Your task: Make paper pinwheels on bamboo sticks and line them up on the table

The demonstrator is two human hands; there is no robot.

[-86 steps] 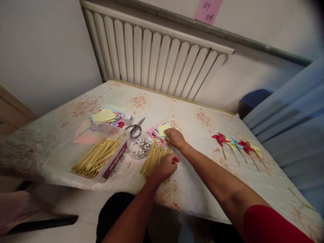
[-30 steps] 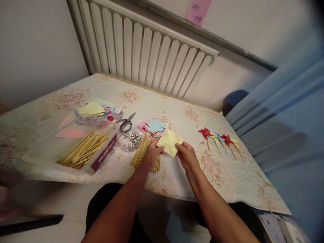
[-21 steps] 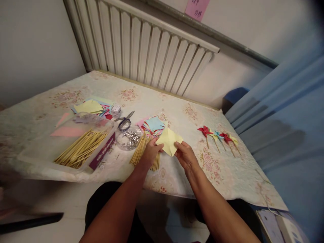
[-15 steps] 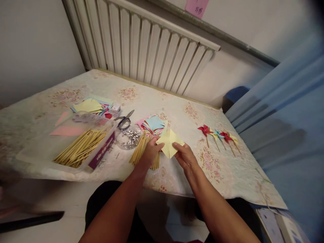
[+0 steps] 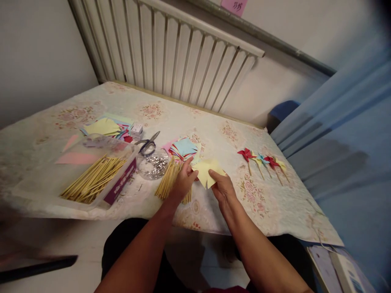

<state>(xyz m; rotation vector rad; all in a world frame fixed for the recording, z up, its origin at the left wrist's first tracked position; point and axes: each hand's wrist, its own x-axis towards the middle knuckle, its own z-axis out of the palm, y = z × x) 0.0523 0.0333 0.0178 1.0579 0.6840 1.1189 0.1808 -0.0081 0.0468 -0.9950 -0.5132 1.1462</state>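
Note:
A square of yellow paper (image 5: 207,170), slit in from its corners, is held up over the table's front part. My right hand (image 5: 222,186) pinches its right side, thumb on top and fingers beneath. At the paper's left edge is my left hand (image 5: 183,179), its thumb and forefinger spread apart; whether it touches the paper I cannot tell. Just behind lies a pile of coloured paper squares (image 5: 185,148), a blue one uppermost. Below my left hand, thin wooden sticks (image 5: 166,179) lie on the table, partly covered by it.
Left of my hands stand a round clear dish of metal pins (image 5: 153,166), scissors (image 5: 148,144) and a plastic box (image 5: 134,173) of sticks. More coloured paper (image 5: 105,127) lies behind the box. Finished paper pinwheels (image 5: 264,160) lie to the right, and a blue curtain (image 5: 342,134) hangs beyond.
The yellow paper has turned in my hands, its slit corners now spread out. My left thumb and forefinger have parted from their grip on it; my right hand still holds it.

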